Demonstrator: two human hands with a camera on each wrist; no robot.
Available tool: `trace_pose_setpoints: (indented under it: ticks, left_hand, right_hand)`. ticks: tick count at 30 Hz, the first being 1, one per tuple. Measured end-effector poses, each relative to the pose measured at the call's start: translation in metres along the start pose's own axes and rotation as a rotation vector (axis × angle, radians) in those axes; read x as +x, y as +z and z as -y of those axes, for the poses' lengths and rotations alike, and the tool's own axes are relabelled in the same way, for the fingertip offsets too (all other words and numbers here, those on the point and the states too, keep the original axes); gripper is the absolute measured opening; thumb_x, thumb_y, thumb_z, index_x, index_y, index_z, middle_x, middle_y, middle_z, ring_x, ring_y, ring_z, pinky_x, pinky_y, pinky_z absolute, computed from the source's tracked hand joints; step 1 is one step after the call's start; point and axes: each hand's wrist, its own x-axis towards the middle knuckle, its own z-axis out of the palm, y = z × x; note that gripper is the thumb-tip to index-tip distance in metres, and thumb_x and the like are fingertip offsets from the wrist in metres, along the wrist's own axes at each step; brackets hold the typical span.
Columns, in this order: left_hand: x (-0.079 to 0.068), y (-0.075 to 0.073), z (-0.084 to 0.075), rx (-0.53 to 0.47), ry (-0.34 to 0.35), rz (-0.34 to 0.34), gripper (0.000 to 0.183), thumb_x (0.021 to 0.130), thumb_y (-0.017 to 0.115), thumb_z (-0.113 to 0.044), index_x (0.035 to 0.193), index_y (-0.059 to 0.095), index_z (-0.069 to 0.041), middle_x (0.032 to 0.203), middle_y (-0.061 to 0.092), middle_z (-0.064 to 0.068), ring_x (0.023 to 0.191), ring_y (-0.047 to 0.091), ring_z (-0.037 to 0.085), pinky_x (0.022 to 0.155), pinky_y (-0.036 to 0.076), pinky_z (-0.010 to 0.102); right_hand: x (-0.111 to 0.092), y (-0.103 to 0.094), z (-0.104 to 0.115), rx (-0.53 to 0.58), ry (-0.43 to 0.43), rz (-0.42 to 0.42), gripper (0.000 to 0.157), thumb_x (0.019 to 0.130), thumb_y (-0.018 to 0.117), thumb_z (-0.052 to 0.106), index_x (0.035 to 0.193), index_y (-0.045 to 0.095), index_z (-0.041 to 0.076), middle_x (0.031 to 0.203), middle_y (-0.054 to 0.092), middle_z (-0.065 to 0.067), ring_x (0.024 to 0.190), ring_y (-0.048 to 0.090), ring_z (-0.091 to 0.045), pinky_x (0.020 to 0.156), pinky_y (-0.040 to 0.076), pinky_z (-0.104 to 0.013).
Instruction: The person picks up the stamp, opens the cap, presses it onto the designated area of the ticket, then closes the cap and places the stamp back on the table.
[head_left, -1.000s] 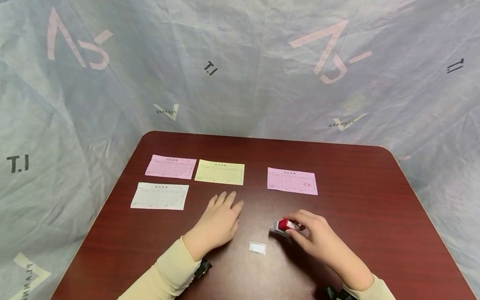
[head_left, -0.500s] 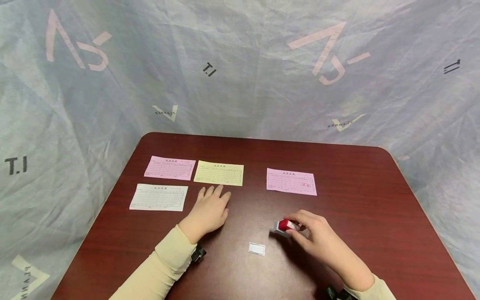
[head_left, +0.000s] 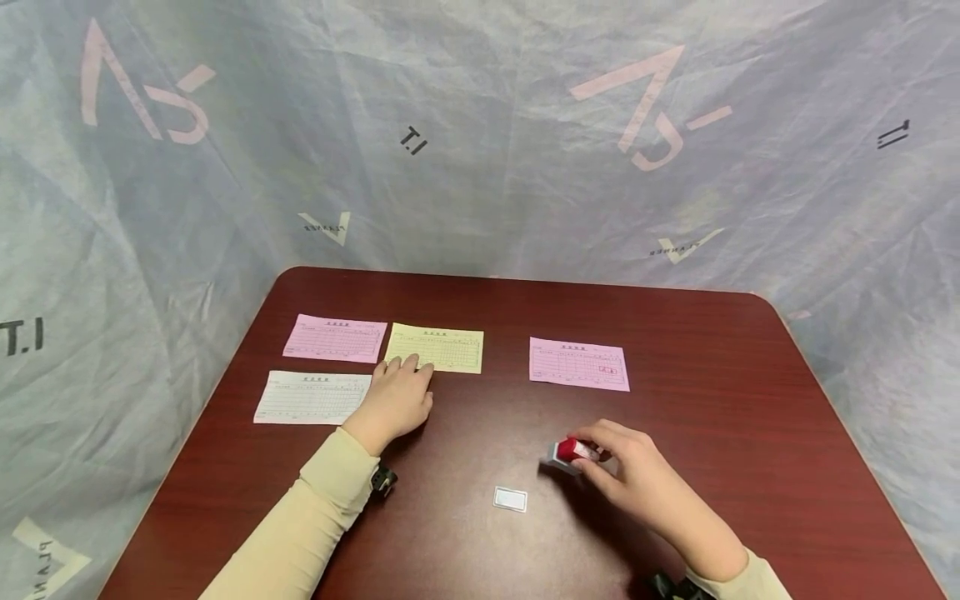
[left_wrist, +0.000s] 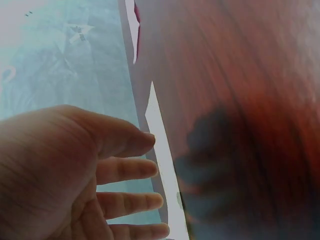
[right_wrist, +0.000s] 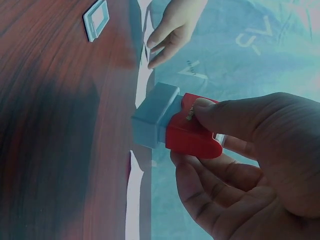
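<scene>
My right hand (head_left: 626,467) pinches a self-inking stamp with a red handle (right_wrist: 192,127) and a grey base (right_wrist: 155,115), tilted above the table. The thumb lies on the red part. My left hand (head_left: 396,396) reaches over the near left corner of a yellow printed slip (head_left: 442,346), fingers extended. In the left wrist view the left hand (left_wrist: 90,170) pinches nothing; whether its fingertips touch the paper I cannot tell. A white slip (head_left: 311,398) lies partly behind that hand. Left of the yellow slip is a pink slip (head_left: 333,339).
Another pink slip (head_left: 579,364), bearing red stamp marks on its right side, lies at the table's right. A small rectangular white-and-grey lid (head_left: 511,499) sits between the hands. The dark red table (head_left: 712,400) ends at a hanging grey cloth (head_left: 495,167).
The left hand has moved left and away from me, from bare table to the yellow slip's near corner. My right hand stays in place with the stamp.
</scene>
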Motion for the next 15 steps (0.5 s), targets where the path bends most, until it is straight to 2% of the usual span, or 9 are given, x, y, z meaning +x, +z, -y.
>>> trace_pose_setpoints:
  ticks: [6,15]
  left_hand:
    - [0.007,-0.001,0.006,-0.004,-0.043,0.038,0.051,0.099,0.059,-0.022,0.143,0.053,0.004,0.150,0.041,0.029,0.137,0.036,0.053,0.110,0.025,0.066]
    - [0.012,0.004,0.012,-0.010,-0.055,0.091,0.053,0.102,0.055,-0.020,0.147,0.046,0.006,0.154,0.036,0.030,0.139,0.032,0.054,0.111,0.026,0.063]
  right_hand:
    - [-0.002,0.000,-0.001,-0.003,-0.003,-0.002,0.032,0.079,0.081,-0.005,0.107,0.071,0.007,0.093,0.065,0.010,0.077,0.062,-0.004,0.068,0.052,-0.020]
    - [-0.004,-0.001,-0.004,0.006,0.000,-0.007,0.032,0.079,0.081,-0.005,0.108,0.072,0.006,0.094,0.066,0.009,0.077,0.062,-0.004,0.068,0.052,-0.018]
